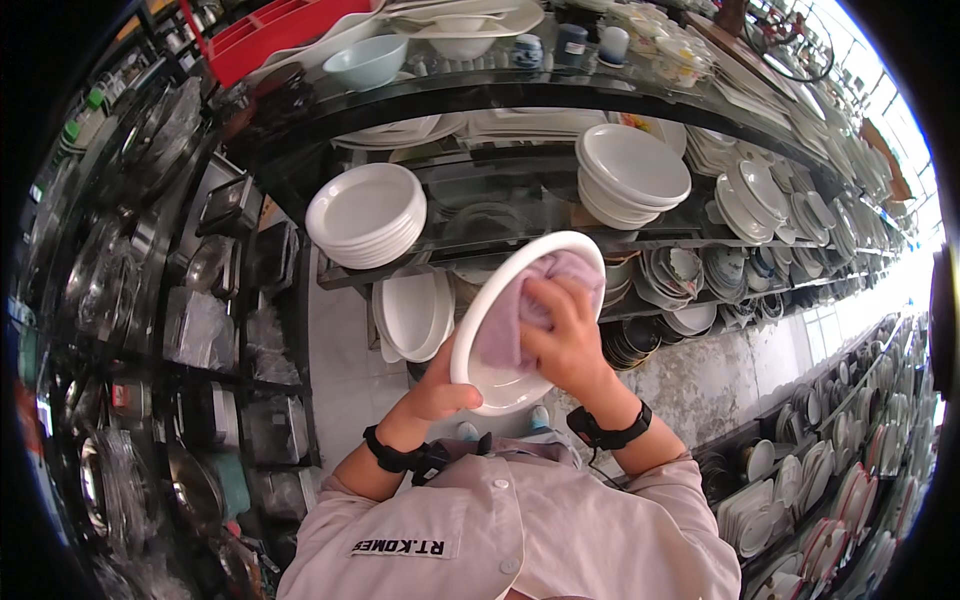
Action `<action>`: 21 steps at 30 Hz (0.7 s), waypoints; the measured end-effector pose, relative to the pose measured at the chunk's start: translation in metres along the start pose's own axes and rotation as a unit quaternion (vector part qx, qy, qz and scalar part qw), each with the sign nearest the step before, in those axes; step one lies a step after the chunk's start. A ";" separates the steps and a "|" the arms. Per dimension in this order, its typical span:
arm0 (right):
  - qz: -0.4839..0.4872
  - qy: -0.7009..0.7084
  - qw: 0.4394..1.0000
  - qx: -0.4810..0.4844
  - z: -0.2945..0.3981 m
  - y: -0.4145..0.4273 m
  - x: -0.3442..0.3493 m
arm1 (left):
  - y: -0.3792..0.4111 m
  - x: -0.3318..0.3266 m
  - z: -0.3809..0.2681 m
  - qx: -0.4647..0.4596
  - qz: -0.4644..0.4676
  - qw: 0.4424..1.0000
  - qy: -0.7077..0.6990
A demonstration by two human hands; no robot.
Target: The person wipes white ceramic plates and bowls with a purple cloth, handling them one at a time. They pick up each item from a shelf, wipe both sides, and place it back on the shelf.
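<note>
My left hand (442,390) grips the lower left rim of a white oval dish (476,337), its thumb on the rim and its fingers hidden behind. The dish is held tilted in front of my body. My right hand (559,326) presses a crumpled light purple cloth (501,330) against the inside of the dish. On the shelf beyond, a stack of white oval dishes (366,214) stands to the left, and another stack of white bowls or deep dishes (634,169) to the right.
A black-framed glass shelf (502,161) holds more crockery, with a pale blue bowl (367,61) and a red divided tray (277,34) on top. Metal trays and plastic-wrapped wares fill the rack at left. Plates crowd the lower right shelves (787,480). Below lies a worn floor (697,382).
</note>
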State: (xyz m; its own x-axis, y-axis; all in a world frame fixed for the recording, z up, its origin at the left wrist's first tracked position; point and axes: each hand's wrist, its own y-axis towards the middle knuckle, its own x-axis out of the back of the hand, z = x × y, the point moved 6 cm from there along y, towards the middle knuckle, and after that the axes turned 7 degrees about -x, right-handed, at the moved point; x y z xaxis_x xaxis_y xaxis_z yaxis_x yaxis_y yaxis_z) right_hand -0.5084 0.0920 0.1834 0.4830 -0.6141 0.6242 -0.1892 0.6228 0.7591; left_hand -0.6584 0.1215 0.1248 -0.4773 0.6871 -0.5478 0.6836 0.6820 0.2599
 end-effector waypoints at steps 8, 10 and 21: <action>0.040 -0.135 0.963 -0.229 0.022 0.001 -0.038 | -0.044 0.052 -0.023 -0.008 -0.066 0.998 -0.022; 0.171 -0.104 0.942 -0.271 0.033 -0.014 -0.054 | -0.042 0.054 -0.035 -0.016 -0.091 0.995 -0.025; 0.179 0.381 0.872 -0.250 0.091 0.015 -0.066 | -0.051 0.081 -0.016 -0.057 -0.075 0.994 -0.053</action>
State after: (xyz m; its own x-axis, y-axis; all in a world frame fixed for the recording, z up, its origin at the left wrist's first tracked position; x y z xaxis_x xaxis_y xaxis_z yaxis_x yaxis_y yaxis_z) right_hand -0.6215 0.0979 0.1706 0.9333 0.0442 0.3563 -0.1398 0.9588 0.2473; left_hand -0.7408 0.1466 0.0801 -0.5040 0.5492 -0.6666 0.5390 0.8031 0.2541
